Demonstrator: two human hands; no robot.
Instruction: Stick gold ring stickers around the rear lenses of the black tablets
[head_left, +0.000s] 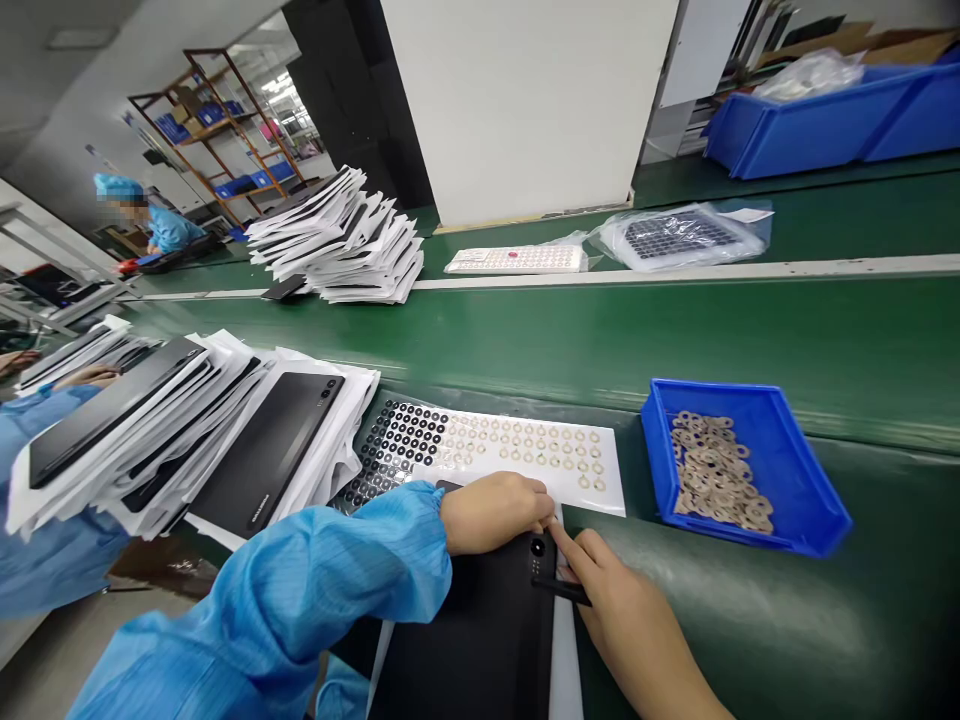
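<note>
A black tablet (pixel 480 630) lies face down in front of me on a white sheet, its camera corner between my hands. My left hand (pixel 495 510) reaches over its upper edge, fingers curled and pressed together; whatever is in them is hidden. My right hand (pixel 630 610) holds black tweezers (pixel 559 588) in its curled fingers, lying across the camera area. Its index fingertip meets the left fingertips at the tablet's corner. Just beyond lies a sticker sheet (pixel 611 470) with gold-coloured rings and black rings (pixel 405 430).
A blue bin (pixel 806 500) of tan rings (pixel 720 470) stands at right. Stacked tablets with white sheets (pixel 266 450) are at left, near another person's blue sleeve (pixel 52 430). Behind are another stack (pixel 345 240), bagged parts (pixel 682 238) and blue bins (pixel 802 125).
</note>
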